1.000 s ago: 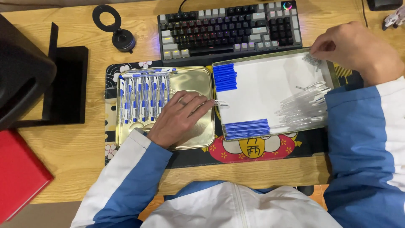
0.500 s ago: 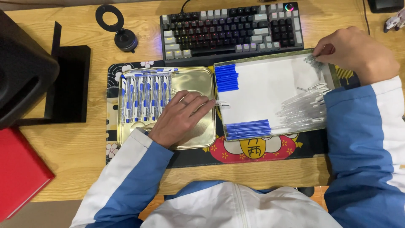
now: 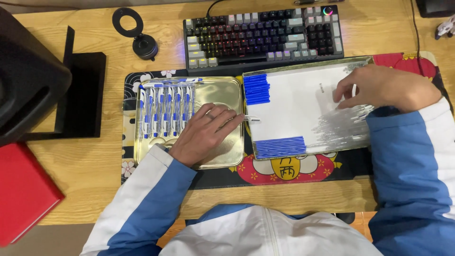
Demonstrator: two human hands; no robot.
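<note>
My left hand (image 3: 206,132) lies flat, fingers spread, on the bare part of a gold metal tray (image 3: 227,87). A row of several blue-and-white pens (image 3: 166,111) lies in that tray, left of the hand. Its fingertips almost reach a small white piece (image 3: 253,119) at the edge of the white-lined tray (image 3: 294,104). My right hand (image 3: 384,87) hovers over this tray with its fingers curled down at a heap of clear pen barrels (image 3: 339,130). Whether it grips one is hidden. Blue caps (image 3: 256,88) and blue refills (image 3: 279,147) lie in two piles on the tray's left side.
Both trays sit on a patterned desk mat (image 3: 289,173) on a wooden desk. A backlit keyboard (image 3: 263,35) stands behind them, with a round black ring stand (image 3: 142,42) to its left. A black speaker (image 3: 33,76) and a red book (image 3: 23,189) are at far left.
My right hand has moved from the white tray's far right corner down and left onto the clear barrels. My left hand has stayed flat on the gold tray.
</note>
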